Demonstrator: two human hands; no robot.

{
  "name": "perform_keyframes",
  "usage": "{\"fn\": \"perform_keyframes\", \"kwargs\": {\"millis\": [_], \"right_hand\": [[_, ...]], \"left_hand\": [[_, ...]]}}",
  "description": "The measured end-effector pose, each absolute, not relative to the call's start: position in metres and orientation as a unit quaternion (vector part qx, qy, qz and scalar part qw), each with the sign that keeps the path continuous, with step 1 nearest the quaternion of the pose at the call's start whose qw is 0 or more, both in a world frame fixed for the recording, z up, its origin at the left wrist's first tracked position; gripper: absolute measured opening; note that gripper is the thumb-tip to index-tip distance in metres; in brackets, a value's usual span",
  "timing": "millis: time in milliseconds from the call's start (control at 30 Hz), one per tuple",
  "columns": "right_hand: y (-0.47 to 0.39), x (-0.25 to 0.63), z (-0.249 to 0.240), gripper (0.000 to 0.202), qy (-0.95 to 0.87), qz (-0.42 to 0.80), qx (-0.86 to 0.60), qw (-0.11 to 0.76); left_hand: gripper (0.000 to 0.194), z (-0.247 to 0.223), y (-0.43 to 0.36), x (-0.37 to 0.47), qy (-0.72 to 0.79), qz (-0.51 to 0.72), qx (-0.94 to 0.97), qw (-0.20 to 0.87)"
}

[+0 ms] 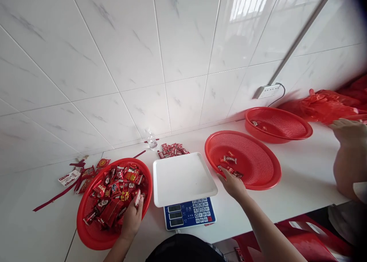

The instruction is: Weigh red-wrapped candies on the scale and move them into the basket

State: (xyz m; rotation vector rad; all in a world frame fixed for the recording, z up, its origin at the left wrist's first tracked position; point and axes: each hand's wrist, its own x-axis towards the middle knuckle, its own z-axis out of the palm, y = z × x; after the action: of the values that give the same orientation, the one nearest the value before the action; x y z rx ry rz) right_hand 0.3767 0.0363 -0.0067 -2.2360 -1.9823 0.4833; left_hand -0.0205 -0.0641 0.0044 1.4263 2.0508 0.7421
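My left hand point(132, 216) is over the right side of a red plastic basket point(83, 231) heaped with wrapped snacks. Between its thumb and fingers is a small red-and-white wrapped candy point(138, 197). My right hand point(233, 183) is closed over the near-left rim of a second red basket point(258, 159), where several wrapped candies point(229, 160) lie at the bottom. Part of its grip is hidden. Between the two baskets stands a digital scale point(189, 214) with a bare white weighing tray point(183, 180).
Small red packets point(172, 150) lie behind the scale beside a clear plastic bottle point(151, 139). A third basket point(278, 124) stands farther right, near red plastic bags point(323, 105). Another person's arm point(348, 159) reaches in at the right. Loose packets and dark red ribbon point(54, 199) lie left.
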Motion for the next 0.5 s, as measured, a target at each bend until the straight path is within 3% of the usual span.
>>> {"fn": "perform_keyframes", "kwargs": {"millis": [133, 367, 500], "right_hand": [[0.025, 0.366, -0.007, 0.049, -0.671, 0.154, -0.724, 0.033], [0.02, 0.363, -0.007, 0.049, -0.68, 0.142, -0.719, 0.03], [0.019, 0.364, -0.002, 0.045, -0.672, 0.143, -0.726, 0.014]], "left_hand": [[0.059, 0.035, -0.045, -0.004, 0.746, 0.34, 0.488, 0.3], [0.055, 0.045, -0.005, 0.071, 0.633, 0.328, 0.373, 0.594], [0.063, 0.03, 0.011, 0.088, 0.639, 0.295, 0.398, 0.588]]}}
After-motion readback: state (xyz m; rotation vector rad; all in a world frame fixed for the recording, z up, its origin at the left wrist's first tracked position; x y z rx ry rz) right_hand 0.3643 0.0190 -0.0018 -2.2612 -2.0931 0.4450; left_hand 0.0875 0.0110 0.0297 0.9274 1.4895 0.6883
